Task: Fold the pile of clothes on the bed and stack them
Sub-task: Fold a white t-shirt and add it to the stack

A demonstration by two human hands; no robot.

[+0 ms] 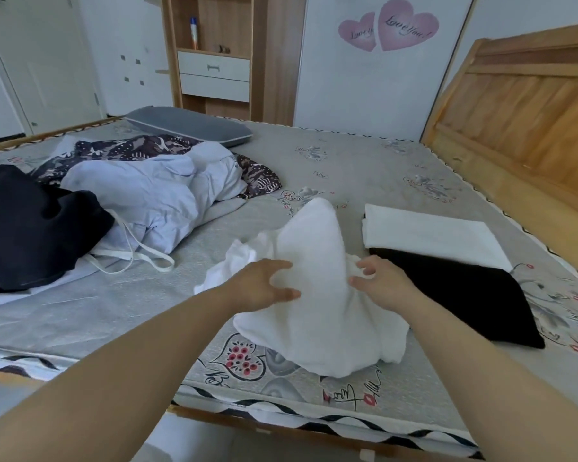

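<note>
Our left hand (264, 285) and right hand (382, 283) pinch a rumpled white garment (317, 295) at frame centre; the unfolded pile (141, 195) lies upper left, its black piece (30, 228) cut off by the edge.

This is a bedroom in a home. A wide bed (364, 168) with a patterned mattress cover and a wooden headboard (528, 108) fills the room, with a grey pillow (187, 126) and loose clothes (141, 191) on it. Behind stand a wooden cabinet (214, 55) with white drawers, a white door (37, 61), and pink heart stickers (389, 25) on the wall.
</note>
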